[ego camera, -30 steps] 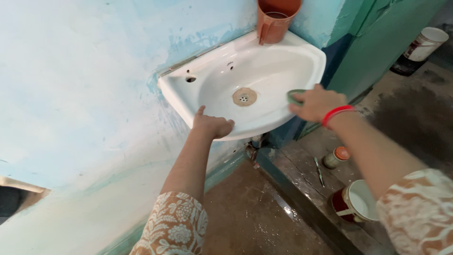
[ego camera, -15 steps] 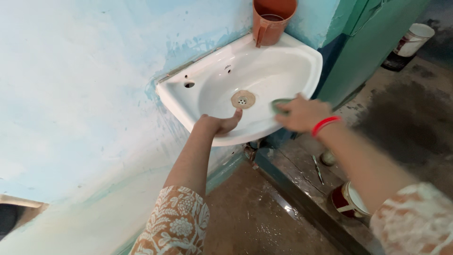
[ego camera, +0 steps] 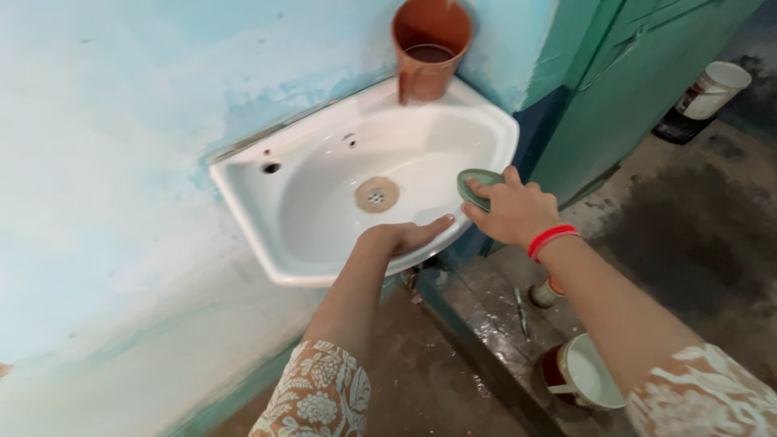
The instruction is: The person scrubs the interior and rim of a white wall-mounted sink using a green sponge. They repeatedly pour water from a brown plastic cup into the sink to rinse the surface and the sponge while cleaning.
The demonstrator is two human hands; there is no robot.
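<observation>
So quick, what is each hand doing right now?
Left hand: open, resting on the front rim of the white ceramic sink.
Right hand: holding a round green scrub pad.

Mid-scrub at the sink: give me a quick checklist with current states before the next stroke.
1. Right hand grips the green scrub pad: ok.
2. Pad in contact with the white sink, at its right front rim: ok.
3. Left hand braced on the front rim: ok.
4. Drain uncovered: ok.
5. Orange mug on the back ledge, apart from both hands: ok.
6. Floor underfoot dry: not ok, it looks wet, with a white bucket and a small jar close by.
</observation>
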